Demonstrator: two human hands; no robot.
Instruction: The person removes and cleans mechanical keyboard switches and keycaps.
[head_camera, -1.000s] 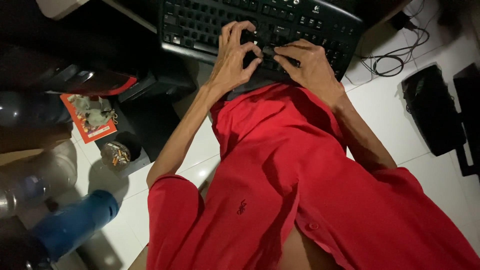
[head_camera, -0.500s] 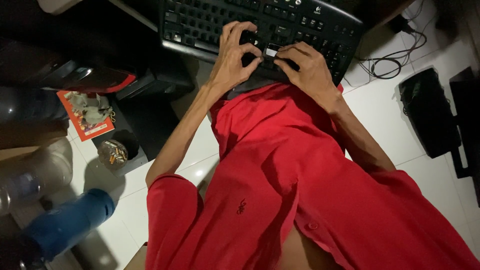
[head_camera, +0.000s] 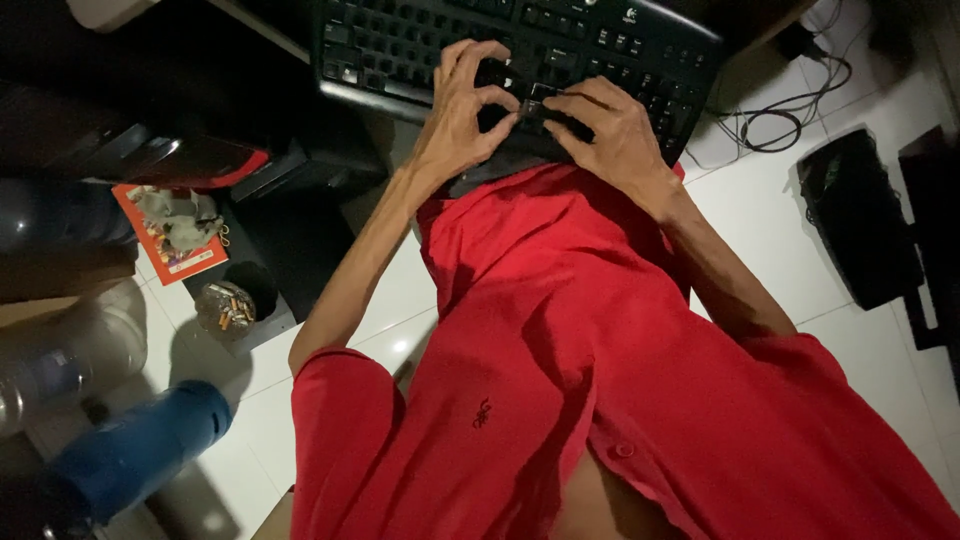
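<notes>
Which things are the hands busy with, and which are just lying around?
Busy with:
- black keyboard, under both hands
- left hand and right hand, fingertips pinching at the same keys

Lying around:
- coiled cable
- glass ashtray
- orange booklet
- blue bottle
- dark box

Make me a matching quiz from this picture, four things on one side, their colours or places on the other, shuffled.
1 keyboard
2 shirt
3 cables
4 bottle cap

a blue, bottom left
b red
c coiled on the white floor, upper right
d black, under the left hand and right hand

Pairs: 1-d, 2-b, 3-c, 4-a
</notes>
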